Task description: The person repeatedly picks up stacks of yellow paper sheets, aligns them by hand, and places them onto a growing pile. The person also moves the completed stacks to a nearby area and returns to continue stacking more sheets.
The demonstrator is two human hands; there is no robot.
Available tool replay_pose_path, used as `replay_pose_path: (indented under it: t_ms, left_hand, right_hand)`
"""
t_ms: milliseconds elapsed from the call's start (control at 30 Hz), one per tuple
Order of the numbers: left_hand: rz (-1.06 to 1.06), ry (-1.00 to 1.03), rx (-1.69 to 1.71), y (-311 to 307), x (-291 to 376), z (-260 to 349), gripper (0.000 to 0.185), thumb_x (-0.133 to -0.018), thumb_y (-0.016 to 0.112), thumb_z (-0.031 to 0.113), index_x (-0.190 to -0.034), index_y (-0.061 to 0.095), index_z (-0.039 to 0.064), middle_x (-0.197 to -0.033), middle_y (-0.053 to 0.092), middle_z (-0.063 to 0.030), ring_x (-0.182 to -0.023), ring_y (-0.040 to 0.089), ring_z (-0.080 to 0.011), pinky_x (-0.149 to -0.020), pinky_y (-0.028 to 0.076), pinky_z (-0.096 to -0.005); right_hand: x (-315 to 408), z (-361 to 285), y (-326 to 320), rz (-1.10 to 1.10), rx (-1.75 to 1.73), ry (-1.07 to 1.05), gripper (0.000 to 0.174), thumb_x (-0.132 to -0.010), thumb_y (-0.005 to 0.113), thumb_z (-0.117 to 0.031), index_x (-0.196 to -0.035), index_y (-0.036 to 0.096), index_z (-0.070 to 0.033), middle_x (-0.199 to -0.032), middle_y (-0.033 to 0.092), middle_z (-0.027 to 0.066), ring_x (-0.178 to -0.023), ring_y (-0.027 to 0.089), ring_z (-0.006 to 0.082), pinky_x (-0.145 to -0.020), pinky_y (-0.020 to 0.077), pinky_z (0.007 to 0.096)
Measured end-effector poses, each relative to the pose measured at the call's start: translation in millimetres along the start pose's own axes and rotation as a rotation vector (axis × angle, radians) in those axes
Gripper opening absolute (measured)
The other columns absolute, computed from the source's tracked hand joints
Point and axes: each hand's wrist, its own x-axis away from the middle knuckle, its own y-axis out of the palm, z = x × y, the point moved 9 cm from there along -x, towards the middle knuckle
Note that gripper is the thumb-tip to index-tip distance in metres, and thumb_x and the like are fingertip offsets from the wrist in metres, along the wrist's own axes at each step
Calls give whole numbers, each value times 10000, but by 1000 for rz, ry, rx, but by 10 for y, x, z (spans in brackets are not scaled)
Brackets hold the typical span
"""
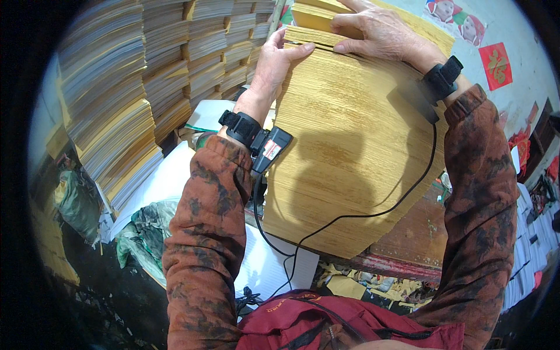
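Observation:
In front of me, a large stack of yellow paper (332, 105) shows its ridged, layered edges. Across its far end runs a narrow bundle of yellow paper (319, 36), parted from the rest by a thin dark gap. At the bundle's left end, my left hand (280, 54) grips it, thumb along the gap and fingers partly hidden behind. My right hand (376, 33) holds the same bundle farther right, thumb on its near side and fingers over the far side. More yellow paper (313, 19) stands just beyond.
Tall piles of paper (166, 57) rise at the left. A brown wooden tabletop (411, 227) shows beneath the stack. A black cable (350, 215) loops from both wrist devices across the paper. White paper stacks (531, 245) stand at the right; yellow scraps (380, 284) lie below the table edge.

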Motion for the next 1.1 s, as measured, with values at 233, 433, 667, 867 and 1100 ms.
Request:
replay_pose_path:
  t_ms: [233, 433, 667, 867, 1100]
  left_hand:
    - [21, 22, 47, -12, 20, -7, 671, -788, 758, 63, -1347, 408, -61, -1196, 570, -159, -1056, 600, -216, -904, 510, -304]
    - [44, 4, -72, -86, 36, -41, 715, -782, 773, 87, -1360, 384, -74, -1254, 523, -176, -1105, 573, -227, -927, 494, -294]
    - [-20, -17, -21, -99, 173, -76, 662, -811, 752, 93, -1349, 402, -71, -1245, 536, -166, -1104, 576, -210, -939, 499, -294]
    - [-24, 4, 12, -101, 201, -77, 632, -826, 732, 72, -1348, 406, -71, -1242, 546, -166, -1100, 581, -205, -935, 509, -295]
    - [-18, 1, 7, -93, 191, -66, 609, -827, 726, 55, -1339, 420, -67, -1235, 555, -164, -1083, 589, -198, -913, 519, -296]
  right_hand:
    - [-3, 16, 65, 35, 104, 23, 343, -879, 602, -270, -1131, 607, -38, -1386, 387, 276, -1178, 482, 421, -982, 429, 467]
    - [-70, -33, 21, 203, 304, -173, 236, -920, 533, -230, -1076, 642, -89, -1459, 322, 245, -1252, 414, 406, -1002, 419, 480]
    - [-16, -49, 99, 155, 309, -105, 323, -934, 535, -371, -1062, 673, -108, -1508, 253, 252, -1305, 341, 446, -1040, 356, 550]
    - [10, -121, 146, 112, 410, -92, 527, -844, 623, -504, -1163, 660, -85, -1523, 214, 245, -1323, 304, 457, -1035, 341, 576]
    - [8, -126, 142, 68, 294, -65, 488, -831, 646, -431, -1176, 657, -86, -1519, 230, 241, -1302, 338, 440, -1017, 360, 559]
